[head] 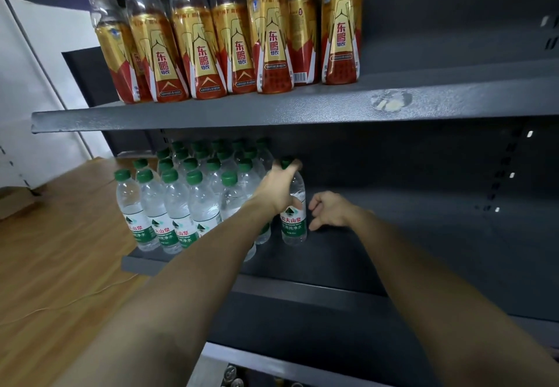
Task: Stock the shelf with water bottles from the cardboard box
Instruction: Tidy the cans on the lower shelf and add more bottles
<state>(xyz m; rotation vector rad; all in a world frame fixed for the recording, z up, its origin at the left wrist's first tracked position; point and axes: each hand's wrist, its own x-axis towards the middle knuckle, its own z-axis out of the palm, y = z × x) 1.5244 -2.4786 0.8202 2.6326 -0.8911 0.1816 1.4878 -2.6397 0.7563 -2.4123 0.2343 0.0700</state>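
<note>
A: Progress? To the left of your hands a block of green-capped water bottles already stands in rows on the shelf. Everything to the right of your hands is bare shelf, so I'd judge much stocking remains. Cardboard box not in view.

B: Pose?

A: Your left hand wraps the neck and shoulder of one more bottle, upright at the block's edge. Your right hand sits just beside it, fingers loosely curled, holding nothing.
</note>
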